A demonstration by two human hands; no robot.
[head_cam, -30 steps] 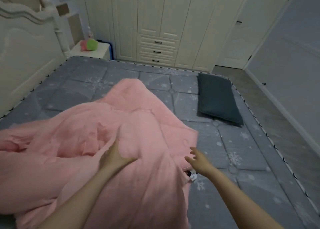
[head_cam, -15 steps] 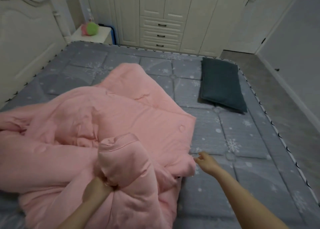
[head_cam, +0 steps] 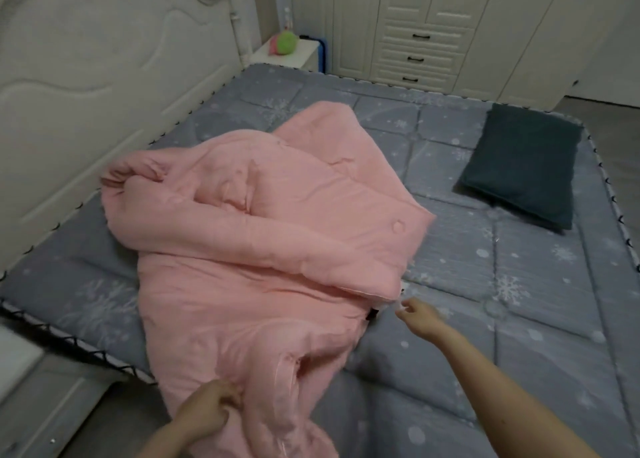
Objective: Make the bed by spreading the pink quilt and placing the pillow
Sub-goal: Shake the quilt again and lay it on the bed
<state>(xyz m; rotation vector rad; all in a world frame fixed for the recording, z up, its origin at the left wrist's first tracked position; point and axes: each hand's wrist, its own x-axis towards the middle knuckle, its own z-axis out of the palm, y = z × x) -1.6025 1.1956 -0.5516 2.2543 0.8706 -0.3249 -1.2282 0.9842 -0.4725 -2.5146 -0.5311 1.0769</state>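
From my view the pink quilt (head_cam: 263, 249) lies bunched and folded across the middle of the grey snowflake mattress (head_cam: 502, 319), with its near end trailing off the bed's near edge toward me. Bare mattress shows on all sides of it: a wide stretch to the right running out to the far right edge, a band along the headboard (head_cam: 86, 76) on the left, and a strip beyond it up to the far edge by the wardrobe (head_cam: 433, 24). The dark pillow (head_cam: 523, 166) sits flat near the far right corner, well apart from the quilt and close to the mattress's stitched border. Past the far left corner I see a white nightstand (head_cam: 294, 54) with a pink and green toy (head_cam: 284, 43) on it. Low in the picture, my left hand (head_cam: 207, 409) has its fingers curled into the quilt's near end, gripping a fold of the fabric just where it hangs over the edge. My right hand (head_cam: 419, 317) reaches forward with the arm stretched across the mattress; its fingertips come together right at the quilt's right-hand corner, beside a small white tag there, and I cannot tell whether they actually pinch the tag or the fabric.
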